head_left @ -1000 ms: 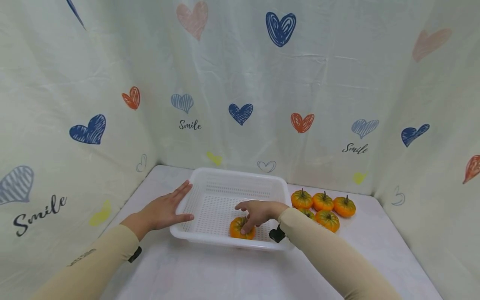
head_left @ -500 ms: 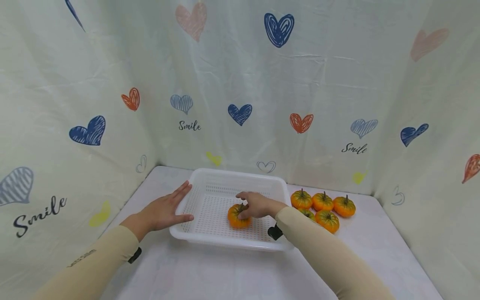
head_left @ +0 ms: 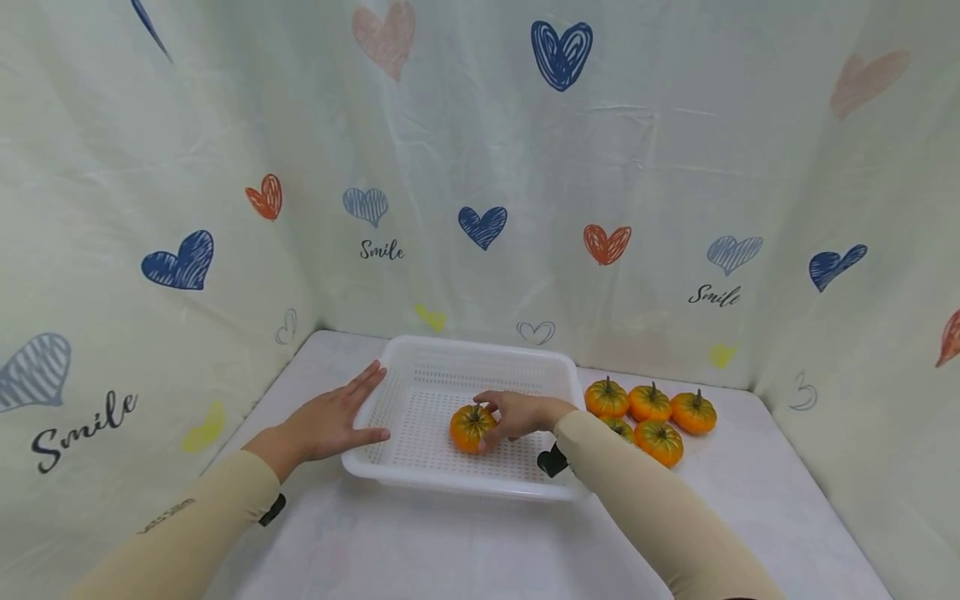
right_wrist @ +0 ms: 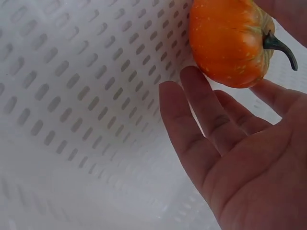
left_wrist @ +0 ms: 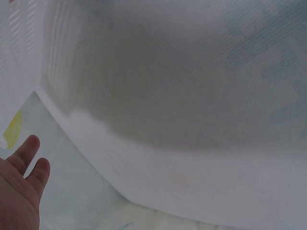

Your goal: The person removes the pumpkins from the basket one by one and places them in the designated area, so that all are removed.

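Note:
A small orange pumpkin (head_left: 469, 430) with green streaks and a dark stem is inside a white perforated plastic basket (head_left: 465, 488). My right hand (head_left: 517, 414) holds it from the right, thumb on its near side and a finger on its far side. In the right wrist view, this pumpkin (right_wrist: 225, 43) lies between the thumb and fingers of my right hand (right_wrist: 254, 158), while other fingers extend below it. My left hand (head_left: 318, 423) rests with spread fingers against the basket's left rim. Only part of the left hand (left_wrist: 19, 187) shows in the left wrist view.
Several similar pumpkins (head_left: 693, 413) stand grouped on the white tabletop (head_left: 420, 550) right of the basket, one partly hidden by my right sleeve (head_left: 637, 492). A pale curtain (head_left: 495, 142) with printed hearts encloses the back and sides.
The pumpkin in the basket has moved left and slightly away from the near rim with my right hand. My left hand stays at the left rim.

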`<state>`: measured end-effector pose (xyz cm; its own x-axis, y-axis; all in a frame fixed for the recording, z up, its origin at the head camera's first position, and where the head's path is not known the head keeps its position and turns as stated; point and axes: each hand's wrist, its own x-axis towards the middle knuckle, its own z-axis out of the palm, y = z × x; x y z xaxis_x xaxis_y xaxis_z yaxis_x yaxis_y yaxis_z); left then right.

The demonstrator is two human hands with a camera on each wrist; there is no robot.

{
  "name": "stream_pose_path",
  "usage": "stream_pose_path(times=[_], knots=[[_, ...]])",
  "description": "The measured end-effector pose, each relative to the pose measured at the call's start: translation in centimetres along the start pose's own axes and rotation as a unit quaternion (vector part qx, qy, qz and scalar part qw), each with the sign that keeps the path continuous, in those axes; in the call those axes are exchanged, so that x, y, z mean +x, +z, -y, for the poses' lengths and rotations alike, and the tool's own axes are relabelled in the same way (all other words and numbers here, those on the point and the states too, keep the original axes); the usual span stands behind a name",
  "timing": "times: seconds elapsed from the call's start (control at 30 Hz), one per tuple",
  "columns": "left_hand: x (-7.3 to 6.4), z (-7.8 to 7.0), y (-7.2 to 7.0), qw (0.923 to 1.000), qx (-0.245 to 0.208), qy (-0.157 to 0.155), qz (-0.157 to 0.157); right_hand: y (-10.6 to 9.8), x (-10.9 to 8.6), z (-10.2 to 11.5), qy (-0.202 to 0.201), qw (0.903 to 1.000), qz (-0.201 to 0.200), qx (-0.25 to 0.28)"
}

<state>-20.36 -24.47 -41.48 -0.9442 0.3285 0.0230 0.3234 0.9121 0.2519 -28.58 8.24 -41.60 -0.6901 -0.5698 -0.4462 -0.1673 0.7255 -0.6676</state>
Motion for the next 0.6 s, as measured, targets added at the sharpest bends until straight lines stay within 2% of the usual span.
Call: stream_pose_path(times=[0.3,0.6], knots=[[0.0,0.0,0.0,1.0,-0.004,0.001,0.007,0.5,0.6,-0.4,-0.019,0.9994,-0.011,-0.029],[0.1,0.0,0.0,1.0,-0.001,0.001,0.005,0.6,1.1,-0.7,-0.031,0.9959,-0.029,-0.08]])
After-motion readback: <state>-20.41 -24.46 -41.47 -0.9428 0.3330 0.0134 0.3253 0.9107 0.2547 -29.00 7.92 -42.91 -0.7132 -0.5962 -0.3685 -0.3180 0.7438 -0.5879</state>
